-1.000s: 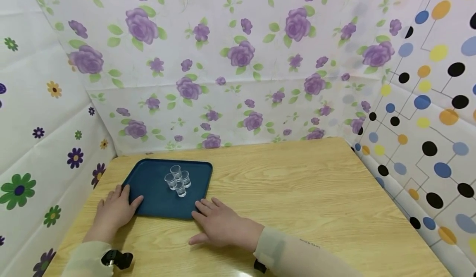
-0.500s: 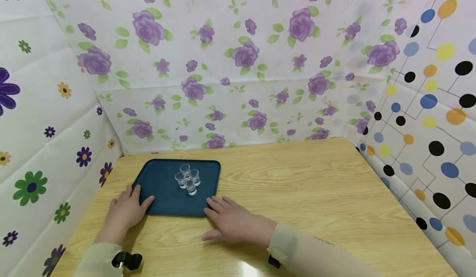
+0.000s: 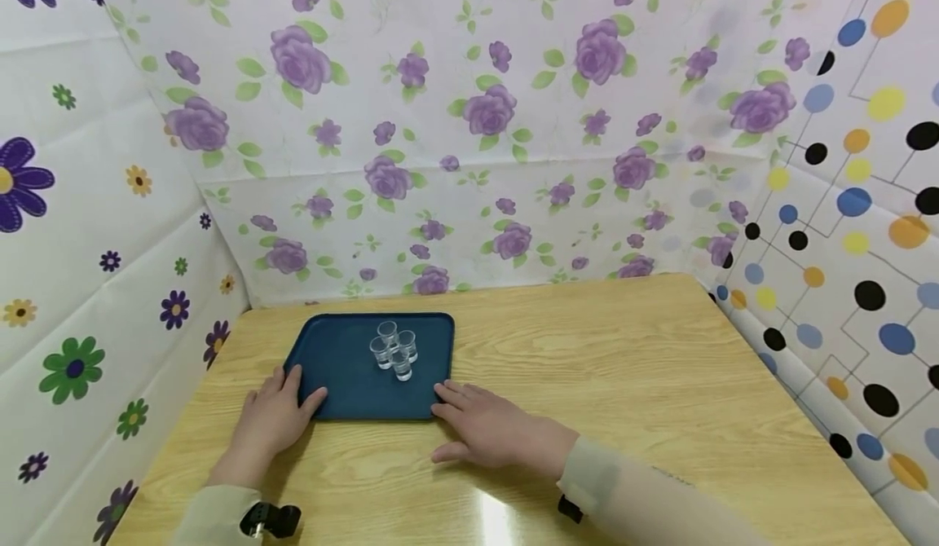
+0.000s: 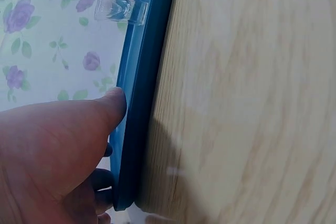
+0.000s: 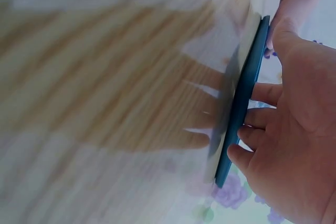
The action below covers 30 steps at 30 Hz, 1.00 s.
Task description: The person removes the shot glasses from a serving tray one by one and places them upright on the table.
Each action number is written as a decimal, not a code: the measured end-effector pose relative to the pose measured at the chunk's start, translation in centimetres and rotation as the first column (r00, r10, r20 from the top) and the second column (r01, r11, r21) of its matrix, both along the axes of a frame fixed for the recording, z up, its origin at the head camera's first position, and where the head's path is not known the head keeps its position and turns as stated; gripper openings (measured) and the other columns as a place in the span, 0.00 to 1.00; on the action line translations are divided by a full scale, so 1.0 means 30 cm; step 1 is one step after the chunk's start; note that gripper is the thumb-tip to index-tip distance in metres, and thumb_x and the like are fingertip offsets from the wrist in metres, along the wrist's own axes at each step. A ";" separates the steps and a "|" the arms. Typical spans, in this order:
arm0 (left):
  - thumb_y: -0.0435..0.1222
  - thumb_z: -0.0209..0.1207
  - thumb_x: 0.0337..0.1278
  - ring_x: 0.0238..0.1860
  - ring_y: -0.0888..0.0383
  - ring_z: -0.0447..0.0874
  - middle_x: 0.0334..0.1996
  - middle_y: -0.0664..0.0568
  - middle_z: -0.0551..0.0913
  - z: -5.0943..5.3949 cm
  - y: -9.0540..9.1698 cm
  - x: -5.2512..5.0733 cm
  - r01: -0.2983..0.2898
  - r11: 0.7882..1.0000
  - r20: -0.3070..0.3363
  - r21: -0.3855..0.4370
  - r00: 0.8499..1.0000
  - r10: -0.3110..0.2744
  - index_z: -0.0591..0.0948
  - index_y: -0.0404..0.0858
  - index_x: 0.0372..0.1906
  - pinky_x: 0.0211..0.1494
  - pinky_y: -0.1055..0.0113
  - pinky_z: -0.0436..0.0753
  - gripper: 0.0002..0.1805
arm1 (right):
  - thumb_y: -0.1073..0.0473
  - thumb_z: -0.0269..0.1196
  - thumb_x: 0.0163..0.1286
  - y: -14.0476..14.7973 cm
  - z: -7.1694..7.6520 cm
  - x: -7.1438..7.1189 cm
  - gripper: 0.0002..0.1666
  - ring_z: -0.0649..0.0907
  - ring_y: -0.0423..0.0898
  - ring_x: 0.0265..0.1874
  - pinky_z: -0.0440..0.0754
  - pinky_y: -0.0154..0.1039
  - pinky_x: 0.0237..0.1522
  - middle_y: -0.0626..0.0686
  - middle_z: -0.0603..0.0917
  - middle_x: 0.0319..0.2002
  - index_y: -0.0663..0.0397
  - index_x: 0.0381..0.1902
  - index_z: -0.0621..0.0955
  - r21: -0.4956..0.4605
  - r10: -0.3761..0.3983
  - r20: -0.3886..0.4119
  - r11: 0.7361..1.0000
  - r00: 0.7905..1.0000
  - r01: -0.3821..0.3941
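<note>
Slid slightly rightward across the wood-grain tabletop (image 3: pixel 623 383) since a second ago, with the same tight cluster of four clear shot glasses (image 3: pixel 398 358): dark blue rectangular tray (image 3: pixel 339 376), left of centre in the head frame. Left hand (image 3: pixel 271 421) at the near-left corner, fingers along the left edge, thumb apart from them on the near rim. Right hand (image 3: pixel 490 430) with fingertips against the right edge, near the lower corner, thumb out apart. Far rim close to the tabletop's back edge, below the purple-rose sheet (image 3: pixel 455 228). Narrower strip at frame left, toward the daisy-print sheet (image 3: pixel 139 244); broad stretch from tray to dotted sheet (image 3: pixel 836 277) at frame right.
</note>
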State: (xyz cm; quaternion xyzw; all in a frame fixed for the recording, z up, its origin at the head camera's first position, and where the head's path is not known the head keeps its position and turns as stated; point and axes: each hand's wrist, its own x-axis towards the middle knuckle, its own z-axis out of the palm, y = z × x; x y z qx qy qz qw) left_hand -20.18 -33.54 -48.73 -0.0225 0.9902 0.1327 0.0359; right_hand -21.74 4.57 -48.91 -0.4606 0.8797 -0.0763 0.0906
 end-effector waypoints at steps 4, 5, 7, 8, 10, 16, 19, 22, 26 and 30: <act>0.56 0.51 0.89 0.81 0.18 0.52 0.80 0.13 0.51 0.009 0.028 0.000 0.011 1.000 -0.001 0.006 1.000 -0.011 0.59 0.19 0.83 0.79 0.19 0.52 0.46 | 0.25 0.48 0.85 0.032 0.003 -0.017 0.48 0.57 0.54 0.88 0.61 0.51 0.85 0.58 0.58 0.88 0.53 0.85 0.71 -0.007 -0.010 0.019 1.000 1.000 0.010; 0.56 0.51 0.88 0.81 0.18 0.51 0.80 0.14 0.51 0.009 0.034 0.000 0.014 1.000 -0.002 0.006 1.000 -0.014 0.59 0.19 0.83 0.79 0.19 0.52 0.46 | 0.25 0.48 0.85 0.038 0.003 -0.021 0.48 0.57 0.54 0.88 0.60 0.52 0.86 0.57 0.58 0.88 0.54 0.85 0.71 -0.010 -0.012 0.023 1.000 1.000 0.012; 0.57 0.51 0.88 0.81 0.19 0.50 0.81 0.14 0.50 0.002 0.042 0.001 0.019 1.000 0.004 0.007 1.000 -0.019 0.59 0.19 0.84 0.79 0.20 0.51 0.47 | 0.26 0.50 0.86 0.049 0.002 -0.027 0.47 0.58 0.54 0.87 0.60 0.53 0.86 0.58 0.59 0.88 0.54 0.84 0.72 -0.019 -0.014 0.029 1.000 0.999 0.015; 0.57 0.51 0.88 0.81 0.18 0.50 0.81 0.14 0.50 -0.003 0.046 0.003 0.022 1.000 0.004 0.008 1.000 -0.022 0.59 0.20 0.84 0.79 0.20 0.51 0.47 | 0.27 0.50 0.86 0.054 0.000 -0.029 0.47 0.58 0.54 0.87 0.59 0.53 0.86 0.58 0.59 0.88 0.54 0.84 0.72 -0.021 -0.016 0.029 1.000 0.999 0.017; 0.58 0.52 0.88 0.81 0.18 0.50 0.81 0.14 0.50 -0.019 0.052 0.004 0.029 1.000 -0.001 0.007 1.000 -0.029 0.59 0.20 0.84 0.80 0.20 0.51 0.47 | 0.27 0.51 0.86 0.064 -0.006 -0.034 0.46 0.58 0.54 0.87 0.59 0.53 0.86 0.58 0.60 0.88 0.54 0.83 0.73 -0.024 -0.023 0.028 0.999 0.999 0.023; 0.58 0.52 0.87 0.81 0.18 0.51 0.81 0.14 0.50 -0.031 0.086 0.003 0.049 0.999 -0.019 0.002 0.999 -0.049 0.61 0.21 0.84 0.80 0.21 0.52 0.47 | 0.27 0.51 0.85 0.102 -0.015 -0.053 0.45 0.58 0.53 0.87 0.57 0.53 0.87 0.57 0.60 0.88 0.53 0.81 0.75 -0.031 -0.054 0.038 0.998 0.998 0.055; 0.59 0.52 0.87 0.82 0.18 0.50 0.81 0.15 0.49 -0.031 0.104 0.004 0.049 0.999 -0.003 0.009 0.999 -0.049 0.60 0.22 0.84 0.81 0.22 0.50 0.48 | 0.29 0.53 0.86 0.123 -0.015 -0.058 0.43 0.59 0.53 0.87 0.57 0.54 0.86 0.58 0.60 0.87 0.54 0.80 0.76 -0.048 -0.055 0.059 0.997 0.997 0.058; 0.60 0.52 0.86 0.82 0.19 0.49 0.82 0.15 0.49 -0.029 0.117 0.007 0.053 0.998 -0.006 0.016 0.999 -0.053 0.60 0.22 0.84 0.82 0.23 0.49 0.49 | 0.31 0.56 0.85 0.139 -0.012 -0.063 0.41 0.59 0.54 0.87 0.58 0.54 0.86 0.58 0.61 0.87 0.54 0.79 0.77 -0.061 -0.065 0.064 0.996 0.996 0.069; 0.60 0.53 0.86 0.82 0.19 0.50 0.82 0.15 0.50 -0.024 0.140 0.012 0.070 0.997 -0.025 0.013 0.997 -0.070 0.62 0.22 0.84 0.83 0.24 0.49 0.49 | 0.33 0.59 0.85 0.165 -0.013 -0.069 0.39 0.59 0.54 0.87 0.57 0.53 0.86 0.57 0.60 0.87 0.54 0.79 0.77 -0.073 -0.088 0.075 0.993 0.993 0.093; 0.59 0.54 0.86 0.82 0.19 0.51 0.81 0.15 0.51 -0.024 0.171 0.022 0.084 0.996 -0.033 0.010 0.996 -0.084 0.63 0.22 0.84 0.83 0.25 0.50 0.48 | 0.33 0.60 0.85 0.197 -0.023 -0.076 0.38 0.59 0.54 0.87 0.58 0.52 0.86 0.56 0.60 0.88 0.53 0.78 0.77 -0.079 -0.106 0.090 0.990 0.990 0.113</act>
